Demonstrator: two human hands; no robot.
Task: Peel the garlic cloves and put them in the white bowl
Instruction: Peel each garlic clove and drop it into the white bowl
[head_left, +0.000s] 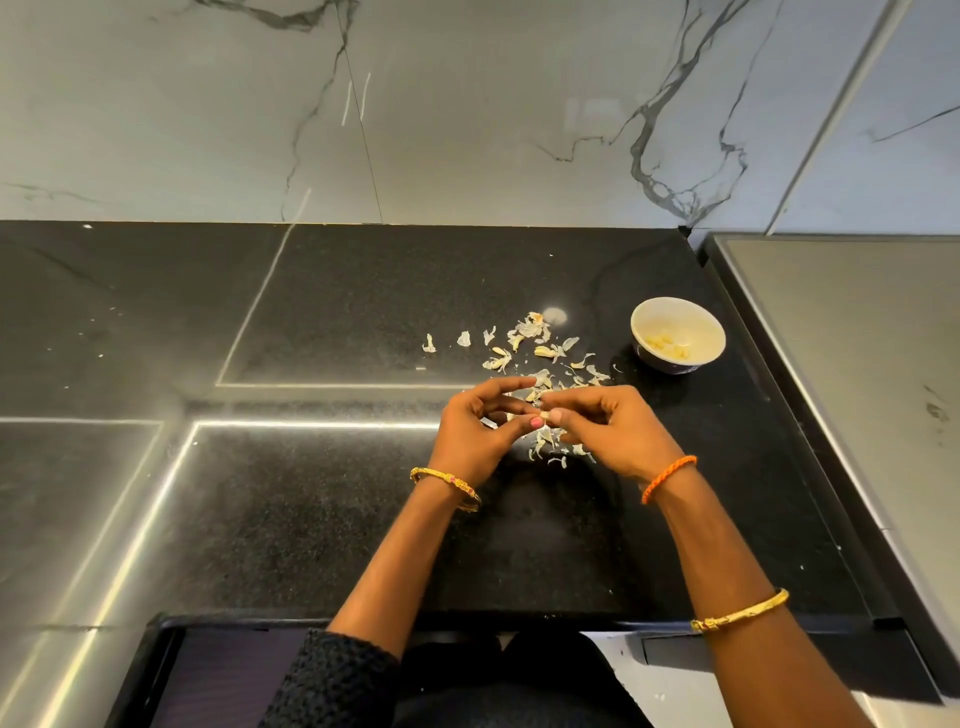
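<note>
**Garlic clove pinched between both hands over the black counter**

The left hand (480, 423) and right hand (605, 426) meet fingertip to fingertip, both pinching a small garlic clove (545, 414) just above the dark counter (311, 493). Papery skins (524, 348) lie scattered beyond and beneath the hands. Farther right stands the white bowl (678, 332), peeled cloves (669, 345) inside it. An orange thread band (667, 478) circles the right wrist; a gold bangle (447, 486) circles the left.
</note>
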